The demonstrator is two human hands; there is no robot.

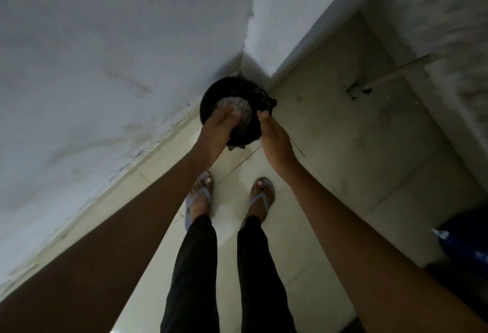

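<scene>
A black bin [224,89] lined with a black bag stands on the floor in the corner of two walls. My left hand [215,128] reaches over its near rim and holds a crumpled clear plastic item [237,105] inside the bin's mouth. My right hand [274,137] is at the bin's right side, its fingertips pinching the bunched edge of the black bag [268,104]. The bottom of the bin is hidden by the plastic and my hands.
A white stained wall [105,68] runs along the left and a white pillar [280,15] forms the corner. The floor is pale tile [356,134]. A white pipe [396,73] lies at the right. A blue object [467,240] sits at the right edge. My feet in flip-flops [198,200] stand just before the bin.
</scene>
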